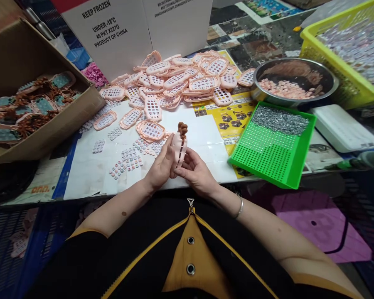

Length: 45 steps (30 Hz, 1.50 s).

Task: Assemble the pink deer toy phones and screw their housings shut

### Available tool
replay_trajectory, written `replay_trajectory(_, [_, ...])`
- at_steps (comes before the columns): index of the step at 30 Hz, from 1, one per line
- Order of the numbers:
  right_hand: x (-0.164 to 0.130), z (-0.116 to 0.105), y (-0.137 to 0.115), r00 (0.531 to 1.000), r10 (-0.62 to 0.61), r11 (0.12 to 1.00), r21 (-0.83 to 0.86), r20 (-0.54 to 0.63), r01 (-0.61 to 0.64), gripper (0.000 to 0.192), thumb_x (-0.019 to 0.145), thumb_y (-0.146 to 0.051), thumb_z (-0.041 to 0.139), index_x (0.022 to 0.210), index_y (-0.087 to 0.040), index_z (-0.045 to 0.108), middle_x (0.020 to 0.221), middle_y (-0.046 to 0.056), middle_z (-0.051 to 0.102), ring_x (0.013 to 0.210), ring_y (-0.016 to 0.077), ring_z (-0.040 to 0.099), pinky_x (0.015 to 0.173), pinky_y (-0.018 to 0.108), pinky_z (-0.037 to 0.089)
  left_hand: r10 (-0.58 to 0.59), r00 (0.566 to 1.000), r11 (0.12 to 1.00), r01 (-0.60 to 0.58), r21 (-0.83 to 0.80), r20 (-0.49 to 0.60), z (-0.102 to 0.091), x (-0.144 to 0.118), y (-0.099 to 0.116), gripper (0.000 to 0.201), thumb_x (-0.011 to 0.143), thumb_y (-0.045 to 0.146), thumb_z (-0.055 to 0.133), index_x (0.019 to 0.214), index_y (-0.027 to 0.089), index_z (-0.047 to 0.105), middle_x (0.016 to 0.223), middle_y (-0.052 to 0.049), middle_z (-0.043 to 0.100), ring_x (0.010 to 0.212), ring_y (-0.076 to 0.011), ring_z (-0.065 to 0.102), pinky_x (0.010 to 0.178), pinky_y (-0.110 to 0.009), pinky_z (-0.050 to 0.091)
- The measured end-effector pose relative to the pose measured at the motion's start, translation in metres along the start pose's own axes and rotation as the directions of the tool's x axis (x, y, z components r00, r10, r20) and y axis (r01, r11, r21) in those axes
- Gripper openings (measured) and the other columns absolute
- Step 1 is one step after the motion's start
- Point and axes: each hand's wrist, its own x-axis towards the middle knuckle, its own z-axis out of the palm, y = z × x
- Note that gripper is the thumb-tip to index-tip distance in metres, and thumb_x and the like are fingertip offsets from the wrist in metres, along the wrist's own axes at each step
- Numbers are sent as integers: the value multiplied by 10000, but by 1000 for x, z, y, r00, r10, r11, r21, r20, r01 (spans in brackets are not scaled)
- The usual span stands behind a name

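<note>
Close to the table's front edge, my left hand (pixel 161 167) and my right hand (pixel 199 173) both grip a pale pink plastic toy shell (pixel 178 150). It stands on edge between them, with a brown knobbly part at its top and a dark gap down its side. My left fingers wrap its left side; my right thumb presses low on it. Just beyond lies a pink shell piece with a grid of small holes (pixel 151 130). Small printed key sheets (pixel 130 159) lie left of my hands.
A heap of pink shell pieces (pixel 177 81) lies at the back. On the right are a green tray (pixel 268 155) of small metal screws, a steel bowl (pixel 333 81) of small pink parts and a yellow basket (pixel 333 62). An open cardboard box (pixel 81 110) of toy pieces stands left.
</note>
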Motion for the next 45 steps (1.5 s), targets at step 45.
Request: replay_trajectory(45, [-24, -15, -21, 887, -374, 554, -702, 270, 447, 434, 998, -540, 443, 1253, -205, 550, 1046, 88, 725, 806, 178, 686, 682, 291, 539, 111, 987, 983, -92, -158, 120, -2, -7, 11, 346, 696, 471, 858, 935, 229, 794, 1021, -28, 734, 950, -152, 677, 869, -259, 540])
